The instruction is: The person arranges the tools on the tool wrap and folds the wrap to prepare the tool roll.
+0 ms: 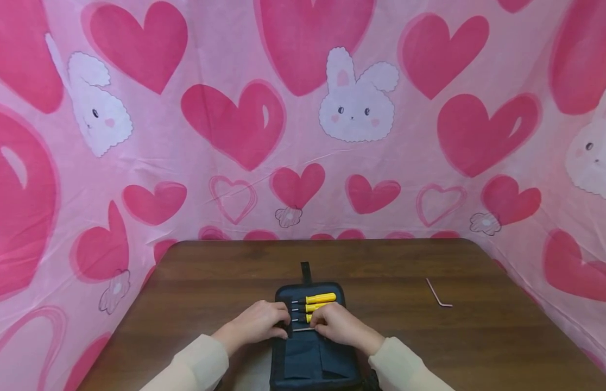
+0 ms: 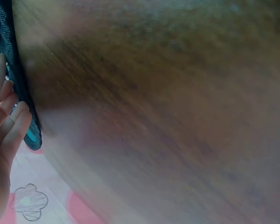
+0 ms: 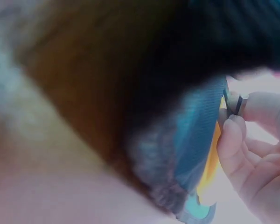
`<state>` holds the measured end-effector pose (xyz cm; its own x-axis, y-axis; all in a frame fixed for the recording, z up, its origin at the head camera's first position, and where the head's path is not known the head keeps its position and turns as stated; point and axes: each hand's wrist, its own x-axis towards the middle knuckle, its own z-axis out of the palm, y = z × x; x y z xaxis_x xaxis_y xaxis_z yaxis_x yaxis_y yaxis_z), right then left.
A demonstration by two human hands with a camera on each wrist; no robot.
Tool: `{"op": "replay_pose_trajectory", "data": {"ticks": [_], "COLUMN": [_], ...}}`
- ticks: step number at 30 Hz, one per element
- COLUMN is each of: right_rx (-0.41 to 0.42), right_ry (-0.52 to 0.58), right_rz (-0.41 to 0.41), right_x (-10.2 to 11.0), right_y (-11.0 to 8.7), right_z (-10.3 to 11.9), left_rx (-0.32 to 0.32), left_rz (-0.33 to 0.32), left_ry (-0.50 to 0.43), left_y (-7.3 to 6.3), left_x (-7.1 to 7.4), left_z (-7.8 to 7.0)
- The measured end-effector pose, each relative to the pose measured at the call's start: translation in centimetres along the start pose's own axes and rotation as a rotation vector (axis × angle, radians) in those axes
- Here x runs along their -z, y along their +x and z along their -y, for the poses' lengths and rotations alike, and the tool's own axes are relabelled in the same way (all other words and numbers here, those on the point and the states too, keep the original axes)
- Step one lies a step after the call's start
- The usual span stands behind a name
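Observation:
A black zip tool case [image 1: 303, 358] lies unfolded on the table. Several screwdrivers with yellow handles [image 1: 323, 298] sit side by side in its upper half, their shafts pointing left. Below them runs a thin metal hex key [image 1: 302, 329]. My right hand [image 1: 339, 324] pinches this key's right end between thumb and fingers, covering part of the lower screwdrivers. In the right wrist view, a short metal end [image 3: 239, 103] shows between the fingertips. My left hand [image 1: 261, 321] grips the case's left edge, beside the screwdriver tips; its fingers [image 2: 16, 128] lie along that edge in the left wrist view.
An L-shaped hex key [image 1: 438, 295] lies apart on the brown wooden table [image 1: 381, 266], to the right. A black strap [image 1: 306, 272] sticks out from the case's far end. Pink cloth [image 1: 303, 146] with hearts and rabbits hangs behind and at the sides.

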<state>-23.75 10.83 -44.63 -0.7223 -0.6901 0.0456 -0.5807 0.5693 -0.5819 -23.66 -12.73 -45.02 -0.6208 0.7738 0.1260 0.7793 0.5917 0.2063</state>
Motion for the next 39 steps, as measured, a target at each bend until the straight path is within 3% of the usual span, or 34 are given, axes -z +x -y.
{"op": "replay_pose_trajectory", "data": {"ticks": [13, 39], "right_rx": [0.018, -0.027], "right_ry": [-0.033, 0.027], "right_rz": [0.017, 0.002], "right_x": [-0.03, -0.1], "right_y": [0.23, -0.11], "right_z": [0.04, -0.54], "left_rx": [0.085, 0.089], "left_rz": [0.016, 0.023], "left_ry": [-0.034, -0.062], "left_y": [-0.24, -0.3], "left_x": [-0.44, -0.54], "left_z": [-0.17, -0.14]}}
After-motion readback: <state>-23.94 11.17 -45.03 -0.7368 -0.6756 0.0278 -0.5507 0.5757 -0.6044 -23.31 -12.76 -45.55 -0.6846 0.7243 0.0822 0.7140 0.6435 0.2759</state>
